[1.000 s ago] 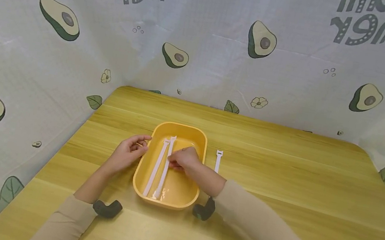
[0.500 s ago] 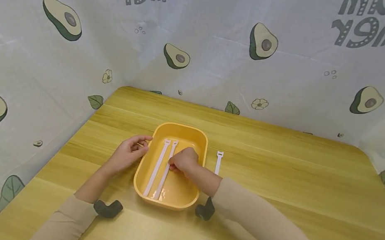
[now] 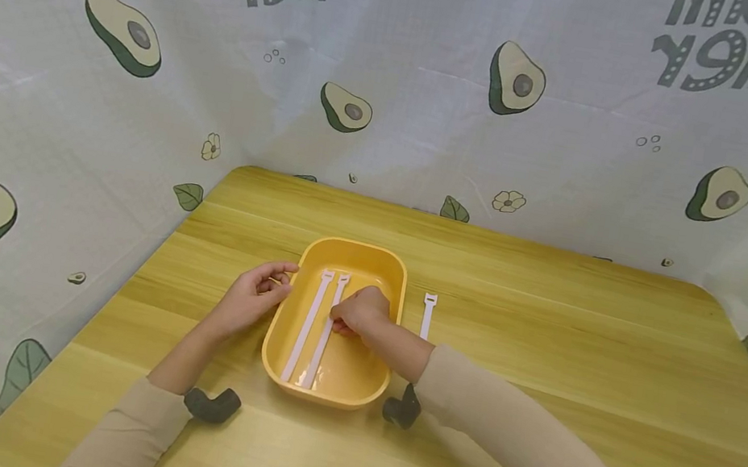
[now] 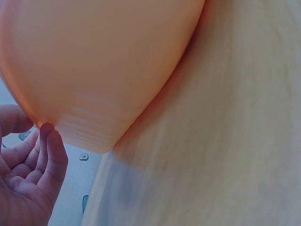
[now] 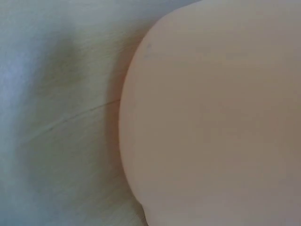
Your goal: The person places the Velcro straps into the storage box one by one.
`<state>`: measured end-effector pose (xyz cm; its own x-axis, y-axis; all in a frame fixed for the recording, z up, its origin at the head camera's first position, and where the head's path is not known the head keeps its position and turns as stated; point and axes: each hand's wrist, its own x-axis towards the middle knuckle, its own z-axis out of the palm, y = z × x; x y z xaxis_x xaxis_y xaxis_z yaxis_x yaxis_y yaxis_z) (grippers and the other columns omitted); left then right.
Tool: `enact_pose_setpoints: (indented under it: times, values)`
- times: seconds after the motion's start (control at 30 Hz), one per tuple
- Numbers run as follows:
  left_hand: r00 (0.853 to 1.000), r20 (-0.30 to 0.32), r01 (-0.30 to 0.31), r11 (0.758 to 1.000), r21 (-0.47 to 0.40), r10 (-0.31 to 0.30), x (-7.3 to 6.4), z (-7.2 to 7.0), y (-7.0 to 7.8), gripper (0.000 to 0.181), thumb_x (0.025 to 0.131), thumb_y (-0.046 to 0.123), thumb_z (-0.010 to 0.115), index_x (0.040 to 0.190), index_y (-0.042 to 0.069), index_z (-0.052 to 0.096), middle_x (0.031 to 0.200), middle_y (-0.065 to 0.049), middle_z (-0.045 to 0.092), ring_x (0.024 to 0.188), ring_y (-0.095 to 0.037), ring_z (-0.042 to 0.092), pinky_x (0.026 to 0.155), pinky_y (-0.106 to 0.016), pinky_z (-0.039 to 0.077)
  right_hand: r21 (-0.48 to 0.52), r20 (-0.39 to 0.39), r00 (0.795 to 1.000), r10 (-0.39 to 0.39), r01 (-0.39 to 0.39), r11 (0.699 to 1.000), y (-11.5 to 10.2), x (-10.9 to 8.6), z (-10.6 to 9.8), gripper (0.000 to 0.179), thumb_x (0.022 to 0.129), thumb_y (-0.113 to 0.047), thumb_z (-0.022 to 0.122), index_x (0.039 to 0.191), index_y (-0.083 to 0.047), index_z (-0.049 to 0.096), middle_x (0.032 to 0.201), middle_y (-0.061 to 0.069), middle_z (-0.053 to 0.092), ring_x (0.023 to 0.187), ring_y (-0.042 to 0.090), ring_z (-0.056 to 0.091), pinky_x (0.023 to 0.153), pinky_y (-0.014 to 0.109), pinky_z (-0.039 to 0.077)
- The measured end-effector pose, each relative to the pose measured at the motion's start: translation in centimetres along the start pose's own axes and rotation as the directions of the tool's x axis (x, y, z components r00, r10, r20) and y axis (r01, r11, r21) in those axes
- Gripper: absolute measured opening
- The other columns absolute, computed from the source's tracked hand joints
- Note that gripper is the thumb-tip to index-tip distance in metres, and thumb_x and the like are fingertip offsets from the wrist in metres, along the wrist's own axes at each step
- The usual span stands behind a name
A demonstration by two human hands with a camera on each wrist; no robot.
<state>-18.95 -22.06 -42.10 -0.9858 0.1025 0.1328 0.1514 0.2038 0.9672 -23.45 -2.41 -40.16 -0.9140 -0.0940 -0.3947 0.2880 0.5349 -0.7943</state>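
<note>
A yellow rectangular tray [image 3: 347,401] with rounded corners stands on the wooden table. In it lie two white strap cable ties with slotted heads, side by side and lengthwise: the left cable tie [image 3: 306,329] and the right cable tie [image 3: 318,355]. My right hand [image 3: 363,312] reaches into the tray and pinches the right cable tie near its middle; its fingertips are partly hidden. My left hand [image 3: 250,297] rests at the tray's left side, relaxed fingertips touching the rim. The left wrist view shows those fingers [image 4: 55,155] against the tray's outer wall [image 4: 113,75].
A third white cable tie [image 3: 428,316] lies on the table right of the tray, its lower part hidden by my right arm. Dark wrist-camera mounts [image 3: 212,404] sit at both wrists. A white curtain [image 3: 406,124] printed with avocados hangs behind the table [image 3: 550,327].
My right hand has lowered the right cable tie, whose head has settled lower and level with the left one. My left hand stays at the rim. The view has shifted slightly.
</note>
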Motion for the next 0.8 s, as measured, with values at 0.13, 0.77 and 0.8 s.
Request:
enact_pose_setpoints:
  times: [0.13, 0.77, 0.8]
  values:
    - [1.0, 0.002, 0.002, 1.0, 0.004, -0.002, 0.0, 0.0, 0.1, 0.034, 0.098, 0.004, 0.057, 0.128, -0.011, 0.053, 0.1, -0.016, 0.053, 0.078, -0.012, 0.052, 0.068, -0.019, 0.045, -0.005, -0.001, 1.0, 0.002, -0.002, 1.0, 0.0, -0.1, -0.1, 0.012, 0.077, 0.002, 0.073, 0.067, 0.003, 0.067, 0.05, 0.007, 0.062, 0.039, 0.01, 0.057, 0.042, 0.021, 0.048]
    - [1.0, 0.0, -0.002, 1.0, 0.021, 0.002, -0.3, 0.0, 0.2, 0.035, 0.098, 0.007, 0.058, 0.129, -0.01, 0.053, 0.102, -0.016, 0.053, 0.077, -0.012, 0.052, 0.066, -0.019, 0.045, 0.172, 0.02, 0.999, -0.029, 0.025, 0.985, -0.5, -1.0, -0.5, 0.01, 0.078, 0.002, 0.072, 0.071, 0.004, 0.066, 0.056, 0.008, 0.062, 0.044, 0.012, 0.059, 0.049, 0.026, 0.054]
    - [1.0, -0.002, 0.0, 1.0, 0.02, 0.0, -0.3, 0.0, 0.2, 0.035, 0.098, 0.007, 0.058, 0.129, -0.009, 0.053, 0.102, -0.016, 0.053, 0.077, -0.012, 0.052, 0.066, -0.019, 0.045, 0.193, 0.032, 0.998, -0.05, 0.043, 0.98, -0.7, -1.2, -0.6, 0.009, 0.079, 0.002, 0.072, 0.072, 0.004, 0.066, 0.058, 0.008, 0.063, 0.045, 0.012, 0.06, 0.051, 0.026, 0.054]
